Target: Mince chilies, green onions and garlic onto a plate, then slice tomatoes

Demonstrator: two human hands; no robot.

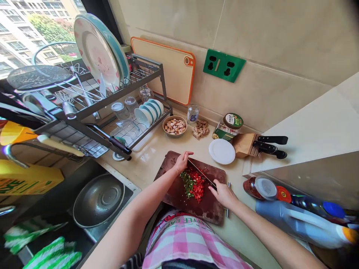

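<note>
My right hand (225,195) is closed around the handle of a kitchen knife (202,173). The blade slants up and left across a dark brown cutting board (214,211). At the blade's far end, my left hand (182,163) is pressed against the tip, one finger stretched out to the right and the others partly hidden. Beneath and beside the blade lie chopped red peppers (198,186). Chopped green pieces (187,183) lie along their left side, and small bits are scattered toward the board's near edge.
Behind the board stand a bowl of garlic cloves (175,127), ginger (201,129), a white plate (222,151) and a knife block (243,145). A dish rack (146,136) and a sink holding a wok (98,200) are left. Bottles and jars (297,220) line the right.
</note>
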